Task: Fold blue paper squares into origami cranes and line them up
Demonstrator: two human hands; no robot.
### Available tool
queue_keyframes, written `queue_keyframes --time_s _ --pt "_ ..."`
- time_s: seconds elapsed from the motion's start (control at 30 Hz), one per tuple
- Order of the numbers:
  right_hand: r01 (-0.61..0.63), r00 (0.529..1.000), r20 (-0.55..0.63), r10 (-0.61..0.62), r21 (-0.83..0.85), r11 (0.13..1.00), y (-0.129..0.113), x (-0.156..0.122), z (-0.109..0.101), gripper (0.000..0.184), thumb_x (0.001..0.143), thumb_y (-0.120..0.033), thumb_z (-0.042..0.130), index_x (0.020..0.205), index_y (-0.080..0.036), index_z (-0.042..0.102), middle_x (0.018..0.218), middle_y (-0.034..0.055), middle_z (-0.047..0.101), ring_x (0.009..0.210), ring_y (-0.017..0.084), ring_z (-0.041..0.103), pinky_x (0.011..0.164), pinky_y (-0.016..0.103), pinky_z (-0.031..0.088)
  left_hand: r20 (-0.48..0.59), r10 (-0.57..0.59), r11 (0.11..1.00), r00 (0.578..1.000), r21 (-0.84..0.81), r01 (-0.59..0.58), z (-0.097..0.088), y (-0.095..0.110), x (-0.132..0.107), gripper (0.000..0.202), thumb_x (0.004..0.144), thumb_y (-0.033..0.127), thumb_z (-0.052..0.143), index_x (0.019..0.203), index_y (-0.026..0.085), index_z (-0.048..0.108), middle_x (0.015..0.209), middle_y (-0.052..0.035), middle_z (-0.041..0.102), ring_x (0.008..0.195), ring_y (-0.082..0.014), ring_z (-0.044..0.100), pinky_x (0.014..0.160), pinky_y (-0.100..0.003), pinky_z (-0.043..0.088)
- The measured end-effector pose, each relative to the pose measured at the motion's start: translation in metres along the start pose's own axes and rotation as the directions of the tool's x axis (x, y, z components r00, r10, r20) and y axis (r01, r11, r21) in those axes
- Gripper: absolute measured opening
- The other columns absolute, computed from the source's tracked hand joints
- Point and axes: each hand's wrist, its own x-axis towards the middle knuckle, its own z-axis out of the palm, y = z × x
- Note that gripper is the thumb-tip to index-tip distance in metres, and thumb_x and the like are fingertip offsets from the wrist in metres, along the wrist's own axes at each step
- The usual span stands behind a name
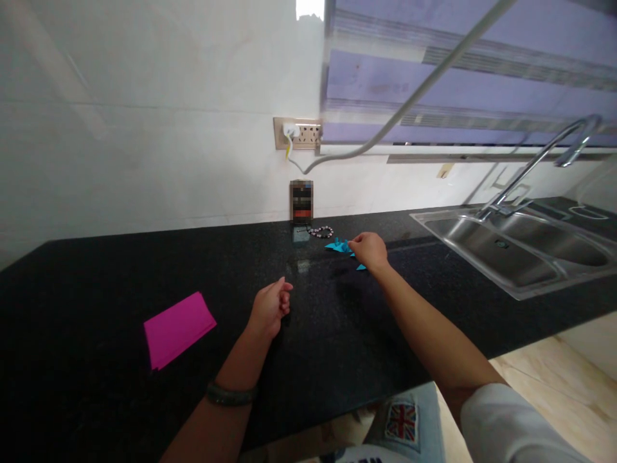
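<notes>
My right hand point(369, 251) reaches out over the dark counter point(318, 360), its fingertips pinched on a small blue folded paper point(339, 245). Several blue points of folded paper show around those fingers, and one blue tip point(361, 267) pokes out below the hand. How many pieces there are, I cannot tell. Lower and to the left, my left hand point(271, 306) rests on or just over the counter, fingers curled in, with nothing visible in them. Left of it lies a stack of pink paper sheets point(179, 329).
A phone point(301, 202) with a blurred-out screen leans on the wall, a beaded strap point(321, 232) beside it. Above is a socket point(297, 134) with a plugged-in white charger. A double steel sink point(506, 247) with a tap point(535, 164) is at right. A grey cable point(409, 103) hangs across.
</notes>
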Motion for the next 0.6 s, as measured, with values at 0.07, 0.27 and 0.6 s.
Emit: queue_keyframes --time_s 0.07,0.27,0.6 --pt "-0.023 1.0 0.01 0.023 -0.024 0.999 0.0 0.0 0.01 0.025 0.071 -0.033 0.054 0.084 -0.019 0.07 0.086 0.0114 0.068 0.082 0.022 0.062 0.067 0.027 0.042 0.001 0.016 1.0 1.0 -0.004 -0.016 0.0 0.0 0.0 0.027 0.067 0.039 0.059 0.068 0.013 0.055 0.043 0.006 0.039 0.036 -0.0045 0.034 0.037 -0.017 0.024" --pt "-0.048 0.997 0.051 0.053 -0.09 0.995 -0.001 0.006 0.029 0.024 0.07 -0.026 0.053 0.086 -0.016 0.069 0.089 0.0142 0.067 0.086 0.023 0.062 0.072 0.029 0.044 0.012 0.034 0.999 0.999 -0.007 -0.034 0.001 0.0 0.0 0.024 0.068 0.037 0.058 0.067 0.014 0.054 0.041 0.0061 0.038 0.035 -0.0045 0.033 0.037 -0.018 0.024" --pt "-0.049 0.996 0.07 0.058 -0.134 0.99 0.001 0.01 0.037 0.026 0.071 -0.025 0.053 0.09 -0.015 0.069 0.092 0.0158 0.066 0.087 0.025 0.062 0.071 0.031 0.045 0.036 0.069 0.997 0.997 -0.019 -0.069 0.001 0.003 -0.004 0.022 0.067 0.035 0.06 0.066 0.013 0.055 0.042 0.0056 0.04 0.034 -0.0045 0.034 0.037 -0.018 0.024"
